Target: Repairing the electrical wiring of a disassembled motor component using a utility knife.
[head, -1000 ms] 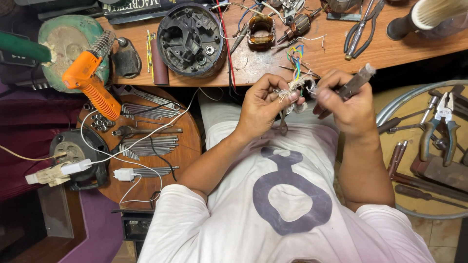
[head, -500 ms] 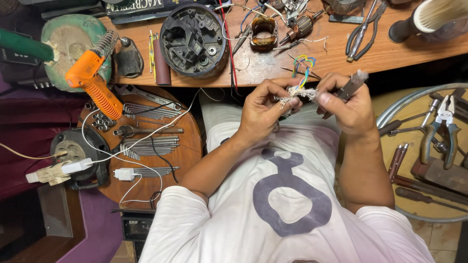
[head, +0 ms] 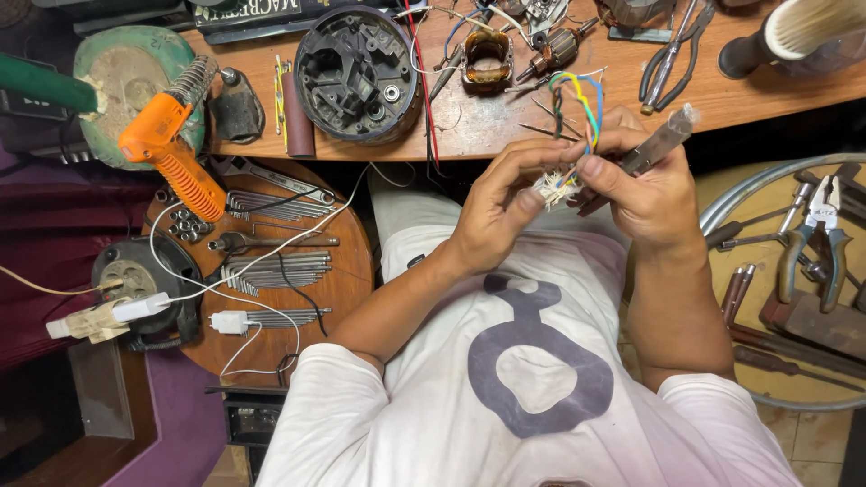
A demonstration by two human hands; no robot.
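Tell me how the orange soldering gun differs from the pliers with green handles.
The orange soldering gun lies at the person's left, propped in a coiled wire stand, its handle sloping down over the round wooden board. The green-handled pliers lie flat at the right among other hand tools. The gun is bulky plastic and one piece; the pliers are slim, with two handles and metal jaws. Neither is touched by a hand.

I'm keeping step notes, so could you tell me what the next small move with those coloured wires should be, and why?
Probably part the frayed wire ends with the left hand's fingertips. The strands splay in a pale tuft between both hands, while the right hand grips the tool and the wires loop above, so nothing is singled out.
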